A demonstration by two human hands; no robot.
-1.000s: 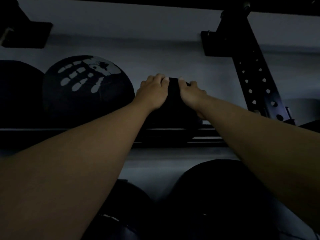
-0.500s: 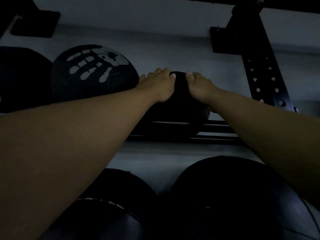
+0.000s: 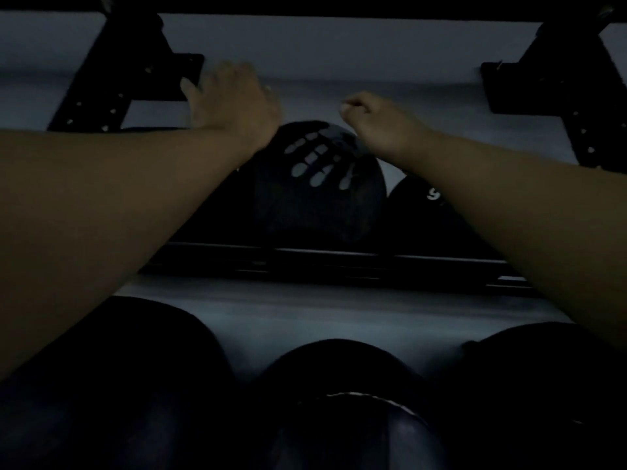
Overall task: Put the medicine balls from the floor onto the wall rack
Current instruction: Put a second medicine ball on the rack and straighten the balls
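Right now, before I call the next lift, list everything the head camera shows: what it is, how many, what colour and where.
Black medicine ball with pale handprint: one, black, upper rack shelf, centre, between the two arms.
Black medicine ball with a pale digit: one, black, same shelf, right of the handprint ball, partly hidden by the right forearm.
Large dark medicine balls: three, black, bottom of the view below the shelf; what they rest on is out of view.
Black metal shelf rails: one set, black, running across under the upper balls.
Black perforated wall brackets: two, black, upper left and upper right.
Pale grey wall: one, behind the rack.
Left hand: open, raised above the handprint ball.
Right hand: loosely curled, holding nothing.
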